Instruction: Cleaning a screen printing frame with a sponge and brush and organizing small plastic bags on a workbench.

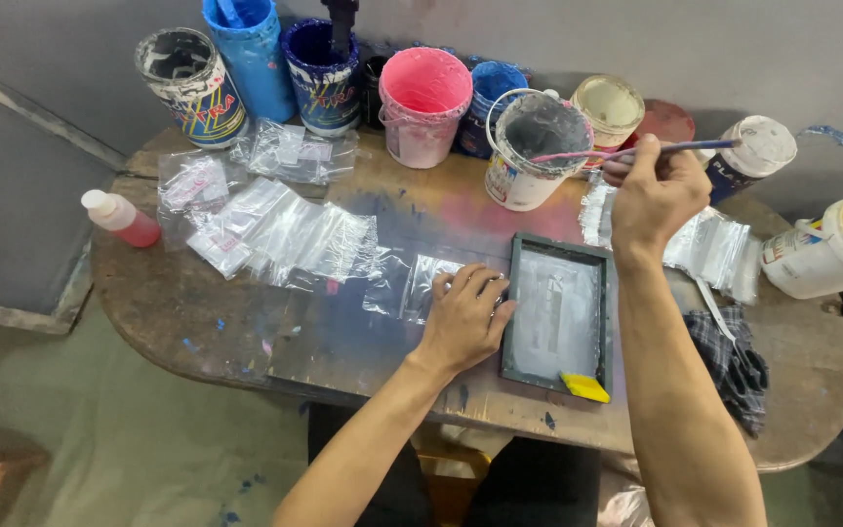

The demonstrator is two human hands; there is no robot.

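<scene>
Two bare hands work over a paint-stained wooden table (246,332). The left hand (465,312) lies flat, fingers (480,283) spread slightly, pressing on the left edge of a small dark-framed screen (558,312) and touching a clear plastic bag (412,288) beside it. The right hand (656,195) has its fingers curled tight around a thin stick (626,153), whose far end reaches into a white paint bucket (534,146). A yellow squeegee (585,387) rests on the screen's near corner.
</scene>
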